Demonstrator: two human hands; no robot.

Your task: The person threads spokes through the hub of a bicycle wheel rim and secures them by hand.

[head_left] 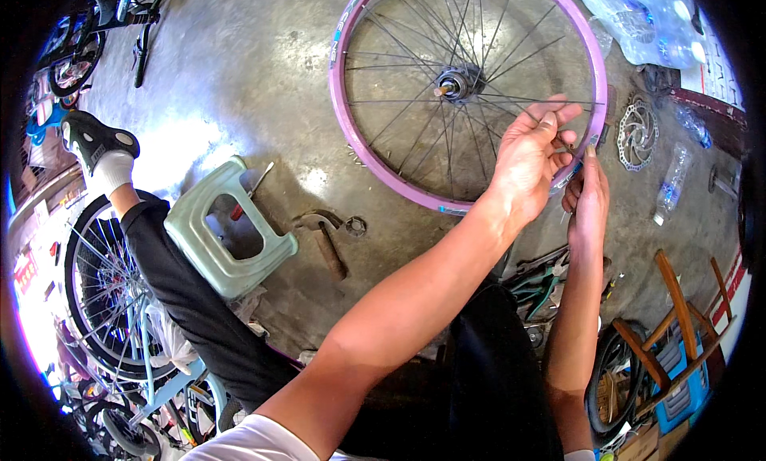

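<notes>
A bicycle wheel rim in purple (345,102) fills the upper middle, with dark spokes (415,58) running to a black hub (461,83). Inside its lower right part, my left hand (527,154) curls thumb and fingers together around a thin spoke. My right hand (589,193) is at the rim's outer edge, below the left one. One of its fingertips touches the rim, while the others are bent inward. Something thin pokes out under these bent fingers, too small to name. My left forearm crosses in front of my lap.
A pale green plastic stool (231,261) stands left of centre, near a hammer (329,249). Pliers (538,289) lie beside my right forearm. Farther right are a brake disc (637,132), a plastic bottle (672,182) and a wooden-framed chair (678,309). Bicycles (120,301) line the left side.
</notes>
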